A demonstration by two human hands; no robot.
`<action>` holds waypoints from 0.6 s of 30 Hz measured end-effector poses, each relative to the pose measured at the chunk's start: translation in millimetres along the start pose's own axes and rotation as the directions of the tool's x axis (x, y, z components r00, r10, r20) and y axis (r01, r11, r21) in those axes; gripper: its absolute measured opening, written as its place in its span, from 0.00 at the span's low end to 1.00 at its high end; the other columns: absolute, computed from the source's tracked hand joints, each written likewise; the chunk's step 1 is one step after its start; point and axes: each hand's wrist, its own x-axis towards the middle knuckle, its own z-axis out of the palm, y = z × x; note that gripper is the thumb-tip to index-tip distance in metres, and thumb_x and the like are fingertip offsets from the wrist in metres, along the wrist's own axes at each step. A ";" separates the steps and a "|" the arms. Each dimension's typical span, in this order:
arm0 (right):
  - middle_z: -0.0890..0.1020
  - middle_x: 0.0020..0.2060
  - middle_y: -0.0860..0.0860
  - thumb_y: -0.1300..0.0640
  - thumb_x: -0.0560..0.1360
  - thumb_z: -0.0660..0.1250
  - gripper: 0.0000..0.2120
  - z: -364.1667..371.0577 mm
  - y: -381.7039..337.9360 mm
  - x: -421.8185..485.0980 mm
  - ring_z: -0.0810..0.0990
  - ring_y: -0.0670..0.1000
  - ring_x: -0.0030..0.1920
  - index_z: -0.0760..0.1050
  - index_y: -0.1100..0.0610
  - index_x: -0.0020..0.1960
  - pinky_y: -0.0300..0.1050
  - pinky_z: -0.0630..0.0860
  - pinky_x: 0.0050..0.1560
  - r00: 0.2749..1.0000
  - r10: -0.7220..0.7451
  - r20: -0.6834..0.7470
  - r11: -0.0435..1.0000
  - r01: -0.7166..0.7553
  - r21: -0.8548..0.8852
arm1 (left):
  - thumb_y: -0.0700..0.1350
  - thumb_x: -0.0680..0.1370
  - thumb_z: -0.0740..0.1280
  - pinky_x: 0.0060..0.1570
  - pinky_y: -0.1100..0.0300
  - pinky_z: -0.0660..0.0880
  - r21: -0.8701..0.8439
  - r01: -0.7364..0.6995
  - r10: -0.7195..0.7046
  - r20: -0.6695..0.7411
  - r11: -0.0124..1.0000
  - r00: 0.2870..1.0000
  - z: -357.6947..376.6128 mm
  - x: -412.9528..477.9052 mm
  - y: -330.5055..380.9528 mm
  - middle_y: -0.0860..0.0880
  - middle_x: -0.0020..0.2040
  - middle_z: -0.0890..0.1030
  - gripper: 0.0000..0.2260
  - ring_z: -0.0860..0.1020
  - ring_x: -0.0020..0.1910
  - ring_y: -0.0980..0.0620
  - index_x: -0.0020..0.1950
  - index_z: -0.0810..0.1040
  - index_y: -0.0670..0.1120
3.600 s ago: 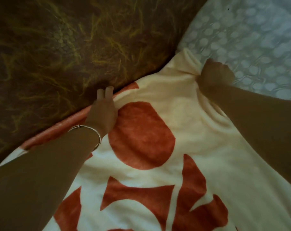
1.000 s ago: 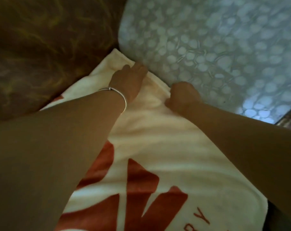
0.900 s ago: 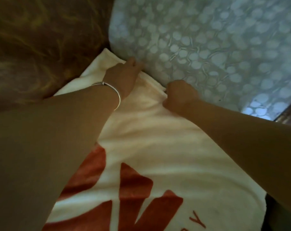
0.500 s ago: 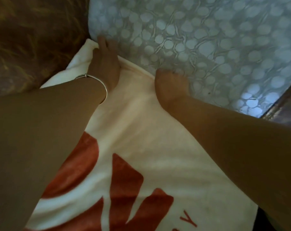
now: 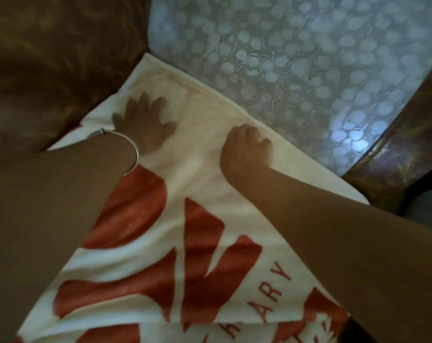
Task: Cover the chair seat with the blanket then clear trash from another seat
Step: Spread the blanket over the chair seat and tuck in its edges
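- The blanket (image 5: 205,184), cream with large rust-red shapes and red lettering, lies spread over the chair seat, filling the middle and lower part of the view.
- Its far hemmed edge runs along the base of a pale blue-grey cushion (image 5: 296,58) with a bubbly round pattern; the edge touches the cushion along its whole visible length.
- The blanket's upper corner sits in the angle where that cushion meets the brown upholstery (image 5: 56,60) (streaked with dull yellow) on the left.
- The left hand (image 5: 143,122) lies flat on the blanket near that corner, palm down, fingers spread and released, gripping nothing; it is a little blurred.
- A thin silver bangle (image 5: 125,142) circles the left wrist.
- The right hand (image 5: 244,147) rests on the blanket just beside the hemmed edge, fingers curled downward; whether they pinch any cloth cannot be told.
- The two hands are apart, with bare cream blanket between them.
- A dark glossy wooden armrest (image 5: 393,154) curves down the right side, beyond the cushion.
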 end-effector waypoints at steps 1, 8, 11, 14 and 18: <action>0.63 0.71 0.62 0.58 0.79 0.49 0.25 -1.2 -4.0 -9.4 0.64 0.63 0.69 0.55 0.66 0.74 0.60 0.66 0.64 1.000 0.005 -0.002 1.000 -0.005 -0.009 | 0.57 0.79 0.55 0.73 0.40 0.48 -0.014 -0.027 0.027 0.006 1.000 1.000 1.5 -15.1 -10.7 0.48 0.78 0.45 0.28 0.46 0.77 0.44 0.76 0.47 0.54; 0.71 0.62 0.58 0.62 0.75 0.57 0.18 -17.7 -87.7 -110.6 0.69 0.58 0.63 0.68 0.61 0.65 0.50 0.69 0.58 0.957 -0.275 -0.091 0.961 0.271 -0.051 | 0.50 0.78 0.61 0.75 0.52 0.54 -0.071 -0.189 0.183 -0.082 0.979 0.980 12.3 -135.0 -119.2 0.42 0.77 0.56 0.28 0.55 0.76 0.45 0.75 0.55 0.45; 0.70 0.65 0.58 0.61 0.76 0.57 0.19 -18.4 -148.7 -163.8 0.67 0.60 0.66 0.67 0.61 0.66 0.52 0.67 0.62 0.919 -0.378 -0.108 0.926 0.376 -0.045 | 0.48 0.78 0.61 0.74 0.52 0.57 -0.061 -0.144 0.137 -0.104 0.988 0.985 23.4 -200.2 -188.7 0.42 0.75 0.60 0.26 0.59 0.74 0.44 0.74 0.59 0.43; 0.71 0.64 0.58 0.61 0.76 0.56 0.17 -13.6 -198.6 -209.8 0.67 0.60 0.65 0.69 0.61 0.64 0.52 0.67 0.61 0.874 -0.468 -0.129 0.884 0.465 -0.052 | 0.49 0.77 0.62 0.71 0.48 0.61 -0.117 -0.046 0.031 -0.123 0.992 0.992 38.4 -262.0 -257.4 0.40 0.73 0.65 0.25 0.64 0.72 0.42 0.71 0.65 0.40; 0.70 0.66 0.57 0.61 0.76 0.57 0.19 -0.4 -265.1 -273.3 0.65 0.60 0.67 0.68 0.60 0.66 0.53 0.65 0.64 0.812 -0.577 -0.093 0.817 0.572 -0.072 | 0.59 0.74 0.59 0.70 0.51 0.60 -0.129 0.116 -0.123 -0.047 0.985 0.991 57.3 -343.1 -339.5 0.39 0.72 0.66 0.33 0.65 0.71 0.42 0.72 0.63 0.39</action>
